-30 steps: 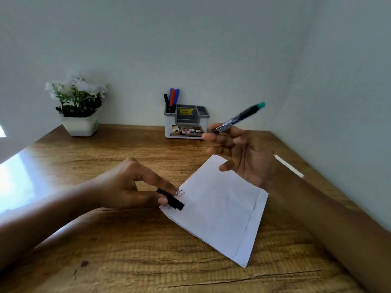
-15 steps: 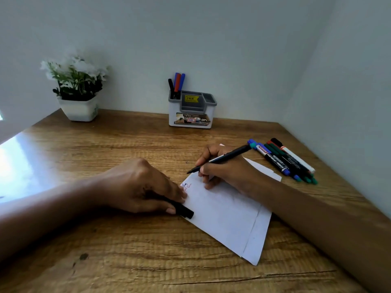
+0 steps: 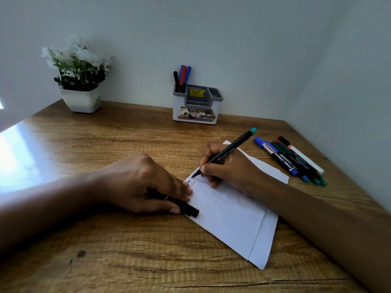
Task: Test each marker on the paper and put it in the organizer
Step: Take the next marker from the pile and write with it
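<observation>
A white sheet of paper (image 3: 232, 216) lies on the wooden desk (image 3: 105, 250), with small red and blue scribbles near its left corner. My right hand (image 3: 228, 168) grips a black marker with a teal end (image 3: 230, 151), its tip touching the paper. My left hand (image 3: 143, 185) rests at the paper's left edge and holds the black cap (image 3: 188, 209). Several markers (image 3: 292, 159) lie in a row to the right of the paper. The grey and white organizer (image 3: 196, 106) stands at the back wall with three markers (image 3: 183, 77) upright in its left compartment.
A white pot of white flowers (image 3: 79, 81) stands at the back left. Walls close the desk at the back and on the right. A bright window reflection covers the desk's left part.
My right hand came down from the air with the marker and set its tip on the paper. My left hand settled onto the paper's edge with the cap. The camera tilted down.
</observation>
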{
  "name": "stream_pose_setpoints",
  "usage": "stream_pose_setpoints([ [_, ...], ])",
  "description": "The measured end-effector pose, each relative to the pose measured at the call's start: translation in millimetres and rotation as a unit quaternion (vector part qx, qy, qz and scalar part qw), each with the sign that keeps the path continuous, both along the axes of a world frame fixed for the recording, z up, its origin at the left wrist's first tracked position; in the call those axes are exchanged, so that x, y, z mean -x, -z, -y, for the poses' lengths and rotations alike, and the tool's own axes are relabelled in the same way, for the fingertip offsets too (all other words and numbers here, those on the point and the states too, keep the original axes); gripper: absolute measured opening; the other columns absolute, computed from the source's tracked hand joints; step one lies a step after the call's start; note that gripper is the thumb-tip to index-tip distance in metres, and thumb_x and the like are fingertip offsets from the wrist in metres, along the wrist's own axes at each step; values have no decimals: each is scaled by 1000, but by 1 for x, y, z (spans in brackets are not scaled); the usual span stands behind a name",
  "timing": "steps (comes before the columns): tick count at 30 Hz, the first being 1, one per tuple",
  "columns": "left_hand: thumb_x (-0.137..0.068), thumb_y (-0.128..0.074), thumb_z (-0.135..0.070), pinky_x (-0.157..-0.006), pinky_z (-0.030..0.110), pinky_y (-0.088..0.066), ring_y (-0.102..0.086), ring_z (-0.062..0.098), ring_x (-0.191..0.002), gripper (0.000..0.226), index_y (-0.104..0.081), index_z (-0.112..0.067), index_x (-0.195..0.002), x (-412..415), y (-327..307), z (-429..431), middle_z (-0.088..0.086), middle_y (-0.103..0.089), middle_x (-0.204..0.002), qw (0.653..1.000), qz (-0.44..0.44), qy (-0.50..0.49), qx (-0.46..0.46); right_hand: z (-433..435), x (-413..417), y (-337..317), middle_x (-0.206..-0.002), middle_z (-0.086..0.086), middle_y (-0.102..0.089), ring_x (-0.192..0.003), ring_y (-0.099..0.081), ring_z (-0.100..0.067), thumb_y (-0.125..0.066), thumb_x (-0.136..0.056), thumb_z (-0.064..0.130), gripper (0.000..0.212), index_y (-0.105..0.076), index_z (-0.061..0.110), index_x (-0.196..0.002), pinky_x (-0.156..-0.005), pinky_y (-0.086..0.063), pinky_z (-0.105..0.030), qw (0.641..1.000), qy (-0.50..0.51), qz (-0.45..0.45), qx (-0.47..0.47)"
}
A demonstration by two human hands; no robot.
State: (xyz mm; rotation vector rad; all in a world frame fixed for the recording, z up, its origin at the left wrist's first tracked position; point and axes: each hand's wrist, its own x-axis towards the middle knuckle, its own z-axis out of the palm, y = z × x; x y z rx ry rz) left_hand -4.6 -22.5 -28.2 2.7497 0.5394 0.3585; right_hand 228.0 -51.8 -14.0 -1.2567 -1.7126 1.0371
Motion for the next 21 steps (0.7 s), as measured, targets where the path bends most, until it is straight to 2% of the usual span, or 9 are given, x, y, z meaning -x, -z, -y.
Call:
stream_pose_setpoints([
  [7,-85,-44,-76,-84,37,-57,-70,8,-98,51,-69,-37,-107,0,0,-1,-12,-75,-99,1000,15,4,5,0,1,-1,-65,-10,-60,-52,-56,-12,-60,-80,-4,17,-57,9,-71,-46,-50,-23,1000,8,12,5],
  [10,-90,-68,-39,-85,30,-58,-66,4,-108,28,-75,-18,-107,-4,-6,-2,-4,-75,-108,991,74,104,-50,0,2,-1,-65,-10,-59,-51,-56,-11,-61,-81,-3,14,-59,9,-73,-46,-49,-22,1000,15,14,7],
  [12,-87,-73,-28,-85,28,-58,-64,1,-110,26,-74,-13,-109,-5,-7,-3,-4,-74,-109,986,94,125,-61,0,2,0,-64,-10,-59,-51,-56,-10,-61,-81,-3,14,-59,8,-73,-46,-49,-21,1000,18,10,9],
  [16,-87,-73,-27,-84,29,-58,-64,1,-111,27,-74,-12,-109,-5,-5,-5,-4,-73,-110,985,102,129,-61,0,0,-1,-61,-7,-60,-50,-56,-12,-59,-82,-5,18,-58,8,-70,-46,-51,-24,999,24,-24,13],
  [21,-87,-73,-28,-84,29,-59,-64,1,-110,27,-74,-13,-109,-4,-5,-6,-4,-73,-111,984,100,133,-56,1,1,0,-66,-13,-61,-53,-57,-12,-63,-81,-2,11,-59,6,-75,-48,-50,-22,1000,2,23,-8],
])
